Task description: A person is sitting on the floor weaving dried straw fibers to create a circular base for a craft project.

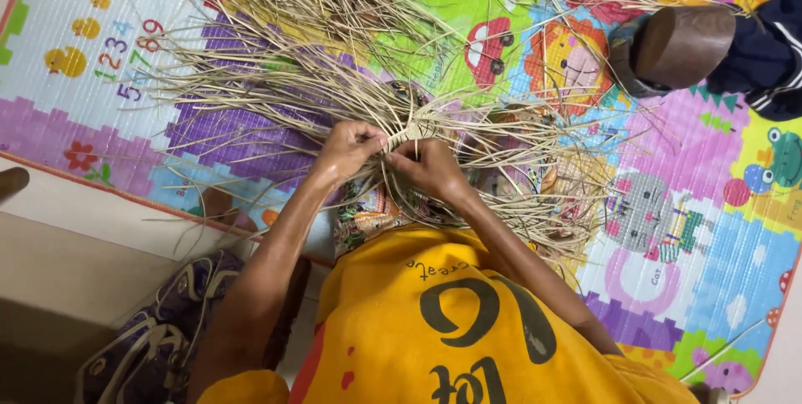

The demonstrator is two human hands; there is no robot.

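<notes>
— Where's the weaving sitting, and which way does it run?

— The small woven patch (412, 133) is right between your hands, above your lap. Its loose straw strands (276, 78) fan out in all directions; the longest sweep runs up and away to your left, so the patch itself shows no clear long axis.

— And your hands?

— Your left hand (349, 152) is closed, pinching strands at the patch's edge. Your right hand (430, 168) is curled shut on strands just beside it.

— What crowds you?

— Strands cover much of the colourful play mat (702, 237). A brown cylinder (681, 45) lies far right, and purple sandals (159, 337) on the pale floor (100, 220) near your left.
</notes>
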